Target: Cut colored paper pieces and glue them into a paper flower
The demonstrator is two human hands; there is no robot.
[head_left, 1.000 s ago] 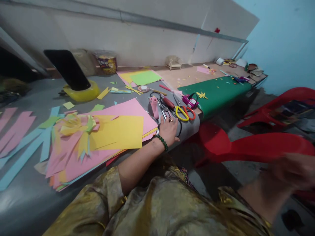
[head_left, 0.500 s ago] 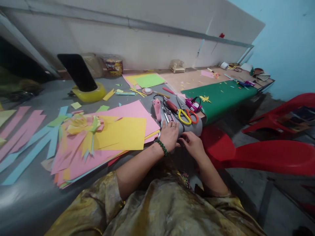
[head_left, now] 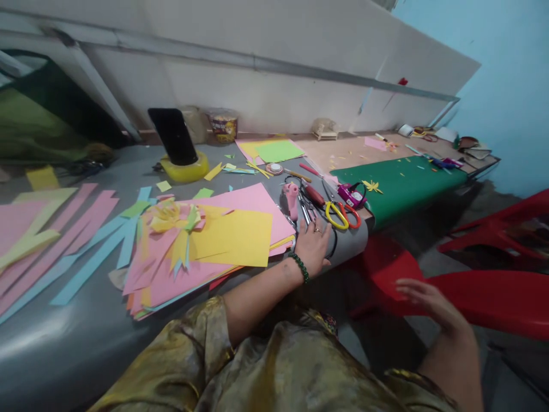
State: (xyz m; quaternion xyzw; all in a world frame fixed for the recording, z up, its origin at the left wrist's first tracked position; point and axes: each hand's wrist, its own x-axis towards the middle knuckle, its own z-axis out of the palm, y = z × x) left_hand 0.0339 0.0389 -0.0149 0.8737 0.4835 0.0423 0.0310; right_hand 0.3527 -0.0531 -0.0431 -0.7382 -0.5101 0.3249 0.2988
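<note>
My left hand [head_left: 312, 246] lies flat at the front edge of the table, fingers stretched out, a green bead bracelet on the wrist. Just beyond its fingertips are a metal-bladed cutter [head_left: 304, 207], a pink glue gun [head_left: 291, 200] and a dark cable. Scissors with yellow and orange handles [head_left: 337, 215] lie to its right, beside a red-handled tool [head_left: 314, 194] and a purple device [head_left: 351, 195]. My right hand [head_left: 433, 303] hangs in the air off the table, before a red chair [head_left: 484, 294]; its fingers are extended and slightly blurred, with nothing visible in them.
Left of my left hand is a stack of pink and yellow paper [head_left: 240, 234] bearing a paper flower [head_left: 169, 217]. Coloured strips [head_left: 90, 229] spread further left. A phone [head_left: 174, 137] stands in a yellow holder [head_left: 184, 170]. A green sheet [head_left: 407, 183] covers the table's right part.
My right hand has left the table edge near my left hand and swung out right over the chair. My left hand stays by the tools, fingers more spread. The view has shifted left.
</note>
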